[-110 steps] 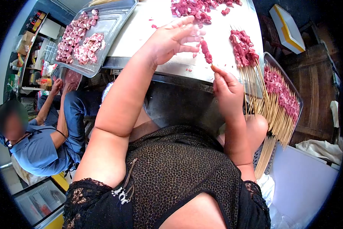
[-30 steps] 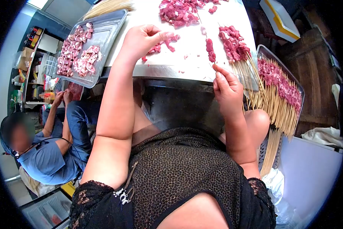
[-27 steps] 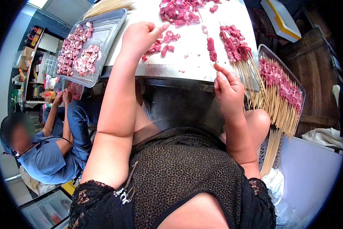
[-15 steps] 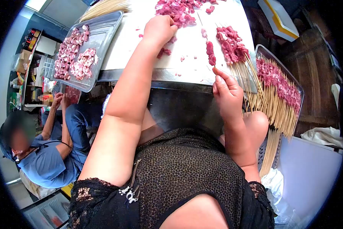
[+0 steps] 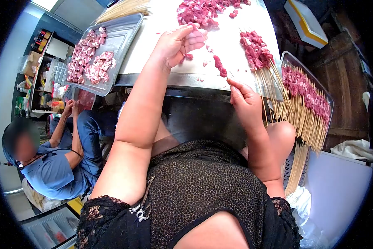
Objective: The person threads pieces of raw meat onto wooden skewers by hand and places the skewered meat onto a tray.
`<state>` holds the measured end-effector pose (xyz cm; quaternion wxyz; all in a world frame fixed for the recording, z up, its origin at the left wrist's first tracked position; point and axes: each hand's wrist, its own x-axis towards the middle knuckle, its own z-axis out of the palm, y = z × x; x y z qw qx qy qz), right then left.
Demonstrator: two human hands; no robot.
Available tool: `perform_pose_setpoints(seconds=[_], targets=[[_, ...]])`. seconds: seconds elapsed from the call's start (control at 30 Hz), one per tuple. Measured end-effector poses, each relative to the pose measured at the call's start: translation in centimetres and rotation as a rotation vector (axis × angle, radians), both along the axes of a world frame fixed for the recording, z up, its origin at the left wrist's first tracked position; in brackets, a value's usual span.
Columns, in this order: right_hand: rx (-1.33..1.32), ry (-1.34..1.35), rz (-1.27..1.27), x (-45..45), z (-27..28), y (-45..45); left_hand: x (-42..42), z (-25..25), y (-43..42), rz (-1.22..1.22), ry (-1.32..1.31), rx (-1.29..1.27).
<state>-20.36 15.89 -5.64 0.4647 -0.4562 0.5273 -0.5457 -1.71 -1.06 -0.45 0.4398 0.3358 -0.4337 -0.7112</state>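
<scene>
My right hand (image 5: 245, 97) pinches the lower end of a bamboo skewer beside the near table edge. Dark red meat pieces (image 5: 219, 67) are threaded along that skewer, which tilts up to the left. Over the white board, my left hand (image 5: 180, 43) is turned partly palm up, with a small pink piece of meat (image 5: 192, 26) at its thumb and fingertips. Just beyond it lies a heap of cut raw meat (image 5: 197, 13). To the right, a bunch of loaded meat skewers (image 5: 256, 50) rests with its sticks over the table edge.
A clear tray (image 5: 130, 35) at left holds two groups of pale meat pieces. Bare skewers (image 5: 124, 10) lie behind it. At right, another tray (image 5: 328, 96) is packed with finished skewers. A seated person in blue (image 5: 49, 172) works at lower left.
My left hand has lifted from the meat heap and turned its palm upward, bringing a piece toward the skewer. The skewer in my right hand now leans further left.
</scene>
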Motion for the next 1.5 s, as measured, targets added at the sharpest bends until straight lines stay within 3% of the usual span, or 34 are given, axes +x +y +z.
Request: perform_pose_setpoints(seconds=[0.3, 0.4, 0.47, 0.63, 0.7, 0.73, 0.8, 0.87, 0.93, 1.07, 1.13, 1.2, 1.27, 1.37, 1.5], targets=[[-0.015, 0.027, -0.003, 0.3, 0.3, 0.1, 1.2, 0.3, -0.2, 0.066, 0.097, 0.088], [-0.051, -0.019, -0.029, 0.1, 0.2, 0.0, 2.1, 0.6, -0.3, 0.175, -0.046, -0.050], [-0.035, -0.027, -0.027, 0.1, 0.6, 0.0, 3.3, 0.7, -0.9, 0.231, -0.269, -0.276], [-0.050, -0.015, -0.018, 0.1, 0.4, -0.1, 5.4, 0.8, -1.2, 0.327, -0.462, -0.368], [-0.048, -0.012, -0.018, 0.0, 0.3, -0.2, 6.1, 0.8, -0.6, 0.307, -0.932, -0.574], [-0.065, -0.014, -0.018, -0.1, 0.2, -0.3, 6.2, 0.8, -0.3, 0.309, -0.933, -0.573], [-0.083, -0.018, -0.017, -0.1, 0.2, -0.3, 6.2, 0.8, 0.3, 0.210, -1.120, -0.560], [-0.063, -0.040, -0.028, 0.0, 0.3, -0.3, 5.9, 0.1, 0.6, 0.216, -0.970, -0.621], [-0.061, -0.039, -0.025, 0.0, 0.3, -0.3, 4.8, 1.5, 2.2, 0.061, -1.221, -0.436], [-0.066, -0.060, -0.013, -0.1, 0.2, -0.4, 4.4, 0.6, 2.6, -0.164, -1.497, -0.634], [-0.068, -0.048, -0.027, -0.1, 0.3, -0.3, 5.1, 0.7, 2.2, -0.163, -1.474, -0.695], [-0.069, -0.039, -0.040, -0.1, 0.4, -0.2, 5.8, 1.0, 1.9, 0.097, -1.074, -0.547], [-0.085, -0.049, -0.035, -0.1, 0.6, -0.2, 6.6, 1.2, 1.2, 0.214, -1.070, -0.543], [-0.108, -0.026, -0.029, -0.1, 0.2, -0.4, 6.6, 0.1, 1.1, 0.141, -1.123, -0.648], [-0.066, -0.038, -0.025, -0.1, 0.2, -0.5, 3.9, 0.3, 2.4, -0.037, -1.425, -0.668]])
